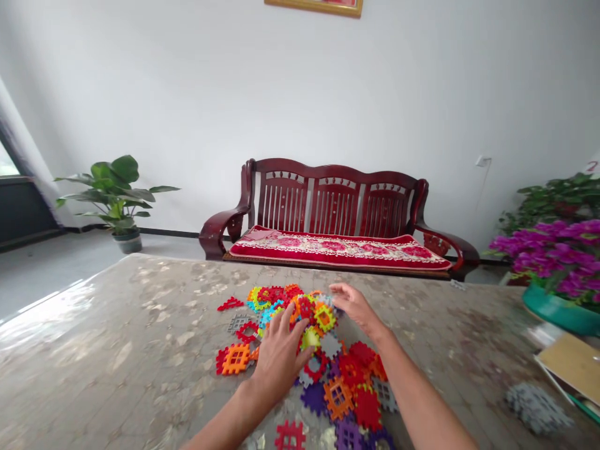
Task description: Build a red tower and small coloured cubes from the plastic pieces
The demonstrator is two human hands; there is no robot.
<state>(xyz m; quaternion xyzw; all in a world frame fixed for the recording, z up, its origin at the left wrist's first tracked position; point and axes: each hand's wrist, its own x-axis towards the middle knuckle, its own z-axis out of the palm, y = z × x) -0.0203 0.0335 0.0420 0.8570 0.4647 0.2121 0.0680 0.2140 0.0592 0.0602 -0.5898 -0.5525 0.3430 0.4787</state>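
A heap of flat, notched plastic building tiles (323,362) in red, orange, purple, grey, yellow and blue lies spread over the middle of the table (140,337). My left hand (281,356) rests palm down on the left side of the heap, fingers spread toward a yellow-green tile (311,339). My right hand (354,306) reaches to the far edge of the heap with its fingers stretched out over the tiles; I see nothing gripped in either hand.
A grey tile cluster (537,407) lies apart at the right. Beside it are a brown book (574,365) and a green pot of purple flowers (560,275). Beyond the table stand a dark wooden bench with a red cushion (335,231) and a potted plant (117,200).
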